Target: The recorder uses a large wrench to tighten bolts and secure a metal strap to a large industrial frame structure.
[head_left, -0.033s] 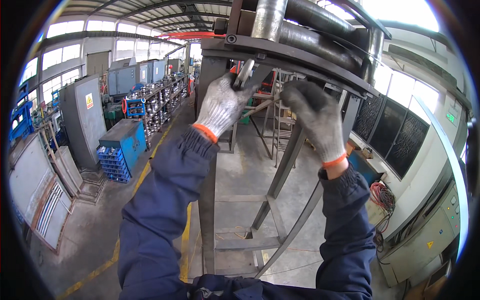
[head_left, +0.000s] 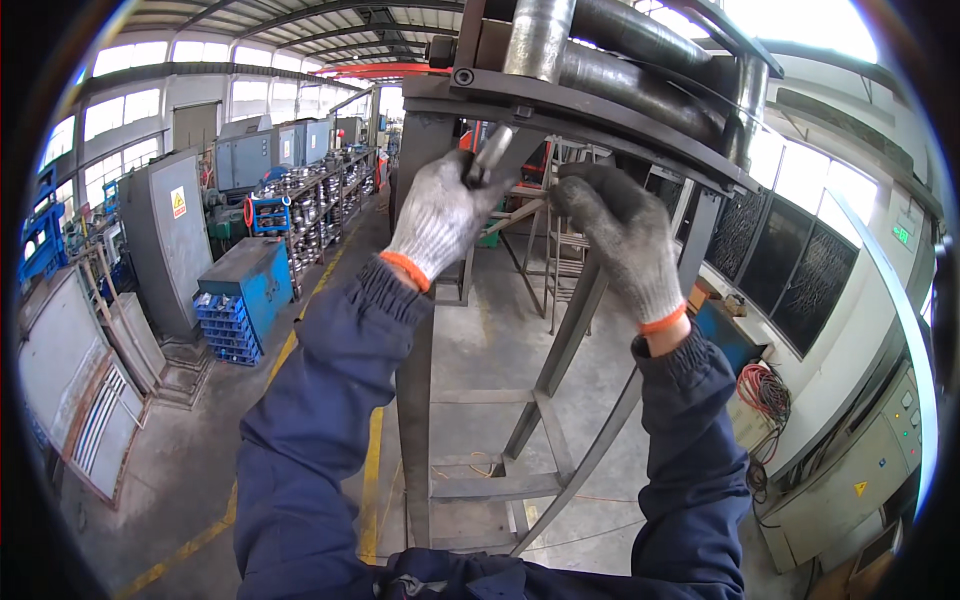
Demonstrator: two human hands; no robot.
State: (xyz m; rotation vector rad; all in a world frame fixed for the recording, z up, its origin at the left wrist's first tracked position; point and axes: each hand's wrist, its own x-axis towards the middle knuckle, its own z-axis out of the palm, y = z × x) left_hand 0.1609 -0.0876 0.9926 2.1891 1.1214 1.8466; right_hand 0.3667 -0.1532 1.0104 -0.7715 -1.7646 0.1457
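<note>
- Left hand grip: gloved fingers wrapped tight around a slim metal tool handle, held up just under the curved steel rail.
- Handle runs up and right from the fist toward a bolt on the rail's underside; tool head is too small to identify.
- Right hand grip: dark-palmed glove raised just beside the left one, fingers curled, fingertips up against the lower edge of the rail. Cannot tell if it clamps anything; palm faces away.
- Both gloves are grey knit with orange cuffs; both sleeves are dark blue and come up from the lower edge.
- Far left: grey electrical cabinet with a yellow warning sticker, blue crates stacked on the floor beside a blue cabinet.
- Behind those: long shelving racks loaded with metal parts, running back into the hall.
- Yellow floor line passes under the left forearm.
- Centre: grey steel frame with diagonal braces stands on the concrete floor, directly below the hands.
- Above: large bent steel pipes sit on top of the rail.
- Right: coiled red cable on the floor, grey control box near the wall.
</note>
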